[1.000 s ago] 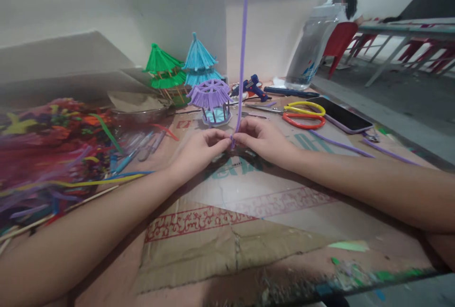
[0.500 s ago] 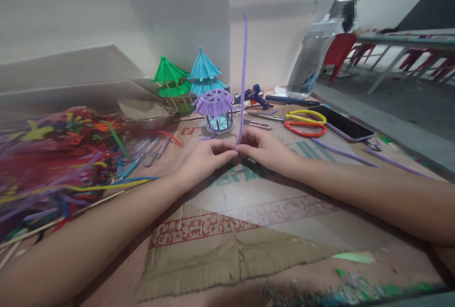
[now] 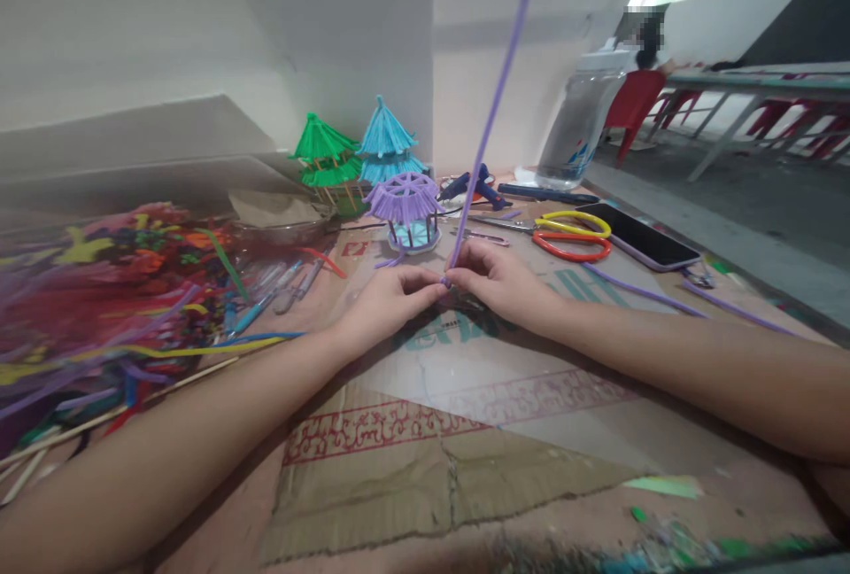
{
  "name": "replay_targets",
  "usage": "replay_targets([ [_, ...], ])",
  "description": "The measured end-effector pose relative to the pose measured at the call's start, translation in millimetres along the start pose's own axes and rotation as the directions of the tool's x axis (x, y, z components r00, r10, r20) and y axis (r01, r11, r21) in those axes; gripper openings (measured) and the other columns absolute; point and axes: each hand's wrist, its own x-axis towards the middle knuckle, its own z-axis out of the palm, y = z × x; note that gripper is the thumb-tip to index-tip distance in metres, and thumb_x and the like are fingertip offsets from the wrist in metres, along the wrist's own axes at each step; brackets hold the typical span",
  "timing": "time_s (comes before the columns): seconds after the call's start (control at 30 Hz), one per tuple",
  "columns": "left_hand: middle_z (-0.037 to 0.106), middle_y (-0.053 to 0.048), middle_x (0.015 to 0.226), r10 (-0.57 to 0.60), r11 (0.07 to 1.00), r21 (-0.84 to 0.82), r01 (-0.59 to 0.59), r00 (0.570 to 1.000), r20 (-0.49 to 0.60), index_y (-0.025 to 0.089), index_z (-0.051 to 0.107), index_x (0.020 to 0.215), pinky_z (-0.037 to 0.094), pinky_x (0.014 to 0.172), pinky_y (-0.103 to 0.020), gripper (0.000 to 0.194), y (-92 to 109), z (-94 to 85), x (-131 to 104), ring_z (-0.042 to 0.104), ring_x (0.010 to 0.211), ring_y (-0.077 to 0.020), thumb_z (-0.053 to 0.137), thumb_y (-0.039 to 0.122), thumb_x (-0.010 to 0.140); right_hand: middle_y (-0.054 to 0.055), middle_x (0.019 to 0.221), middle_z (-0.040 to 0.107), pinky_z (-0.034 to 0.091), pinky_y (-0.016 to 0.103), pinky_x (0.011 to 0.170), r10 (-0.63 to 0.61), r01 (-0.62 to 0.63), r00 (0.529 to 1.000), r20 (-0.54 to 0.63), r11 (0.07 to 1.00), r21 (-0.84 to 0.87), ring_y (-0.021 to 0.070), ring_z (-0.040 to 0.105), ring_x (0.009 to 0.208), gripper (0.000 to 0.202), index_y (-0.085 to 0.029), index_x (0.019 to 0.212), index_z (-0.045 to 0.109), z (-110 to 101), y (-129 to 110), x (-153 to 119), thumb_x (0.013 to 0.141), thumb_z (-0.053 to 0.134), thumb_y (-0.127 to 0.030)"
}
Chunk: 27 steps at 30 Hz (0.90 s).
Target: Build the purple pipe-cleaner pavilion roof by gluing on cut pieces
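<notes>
A long purple pipe cleaner [image 3: 492,113] rises from between my fingertips, leaning to the right, its lower end bent small where both hands meet. My left hand [image 3: 391,298] pinches that lower end between thumb and forefinger. Right beside it, my right hand [image 3: 488,275] is closed on the same pipe cleaner. Just behind the hands stands a small pavilion [image 3: 405,211] with a purple fringed roof ring and a pale blue floor. A blue two-tiered pavilion [image 3: 385,140] and a green one [image 3: 323,149] are at the back against the wall.
Scissors [image 3: 571,236] with yellow and red handles, a phone [image 3: 647,237], a blue glue gun [image 3: 478,187] and a clear bottle [image 3: 575,127] lie or stand to the right. Colourful craft pieces [image 3: 133,282] heap up at left. Cardboard [image 3: 372,503] covers the tabletop. A person sits in the background.
The upright pipe cleaner has swung from nearly vertical to a rightward lean, its tip now higher. Both hands keep their pinch in nearly the same place.
</notes>
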Motion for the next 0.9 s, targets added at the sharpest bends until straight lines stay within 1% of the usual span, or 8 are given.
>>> replay_targets([
  [0.1,0.08,-0.005,0.087,0.002,1.0,-0.003,-0.002,1.0,0.008,0.017,0.077,0.092,0.056,0.07,-0.028,0.023,-0.1,-0.5,-0.2,0.071,0.077,-0.0177,0.063,0.035,0.089,0.001,0.076,0.061,0.046,0.031,0.066,0.037,-0.037,0.999,0.004,0.999,0.007,0.0173,0.056,0.073,0.014,-0.022,0.079,0.058,0.9,1.5,0.2,0.085,0.062,-0.033],
  [0.23,0.079,-0.005,0.083,-0.022,1.0,-0.015,0.022,1.0,0.008,0.017,0.078,0.091,0.052,0.061,-0.027,0.024,1.0,0.0,-1.3,0.068,0.07,-0.0164,0.064,0.037,0.089,0.0,0.074,0.059,0.045,0.031,0.065,0.026,-0.026,1.0,0.006,1.0,-0.001,0.0169,0.054,0.072,0.015,-0.022,0.076,0.057,1.0,-0.8,0.2,0.085,0.063,-0.032],
  [0.37,0.078,-0.004,0.082,-0.025,1.0,-0.013,0.025,1.0,0.005,0.018,0.078,0.086,0.054,0.066,-0.027,0.02,3.4,0.5,-1.8,0.068,0.071,-0.0159,0.065,0.033,0.088,0.0,0.073,0.058,0.042,0.031,0.065,0.014,-0.013,1.0,0.016,1.0,-0.015,0.0164,0.053,0.07,0.014,-0.022,0.076,0.057,0.2,-4.5,-0.5,0.086,0.063,-0.03],
  [0.47,0.078,-0.004,0.083,-0.033,0.999,-0.015,0.033,0.999,-0.004,0.017,0.077,0.084,0.054,0.069,-0.027,0.019,3.7,0.8,-1.7,0.068,0.073,-0.0158,0.065,0.032,0.087,0.0,0.073,0.06,0.042,0.031,0.064,0.04,-0.039,0.999,0.028,0.999,-0.026,0.016,0.053,0.069,0.014,-0.022,0.078,0.058,0.1,-6.1,-1.7,0.087,0.064,-0.03],
  [0.57,0.078,-0.005,0.083,-0.03,0.999,-0.036,0.03,1.0,-0.001,0.017,0.077,0.086,0.054,0.069,-0.027,0.02,2.4,0.8,-1.4,0.068,0.073,-0.0157,0.066,0.034,0.087,0.0,0.072,0.061,0.042,0.03,0.062,0.059,-0.058,0.998,0.025,0.998,-0.036,0.0155,0.053,0.068,0.014,-0.021,0.079,0.059,0.0,-7.1,-2.5,0.088,0.065,-0.03],
  [0.73,0.079,-0.004,0.083,-0.013,1.0,-0.027,0.013,1.0,0.012,0.017,0.078,0.087,0.054,0.069,-0.026,0.019,2.7,0.3,-1.3,0.069,0.073,-0.0155,0.065,0.031,0.087,-0.001,0.072,0.061,0.041,0.029,0.062,0.054,-0.05,0.997,0.049,0.997,-0.063,0.0145,0.053,0.067,0.014,-0.021,0.078,0.059,-0.6,-7.6,-1.6,0.088,0.064,-0.03],
  [0.9,0.078,-0.004,0.081,-0.019,1.0,-0.003,0.019,1.0,0.01,0.016,0.077,0.086,0.052,0.067,-0.025,0.019,6.2,0.2,-1.4,0.068,0.071,-0.0148,0.064,0.03,0.088,-0.001,0.071,0.059,0.041,0.028,0.063,0.006,-0.004,0.999,0.046,0.999,-0.043,0.0143,0.052,0.068,0.015,-0.02,0.077,0.058,0.3,-4.1,0.4,0.086,0.062,-0.031],
])
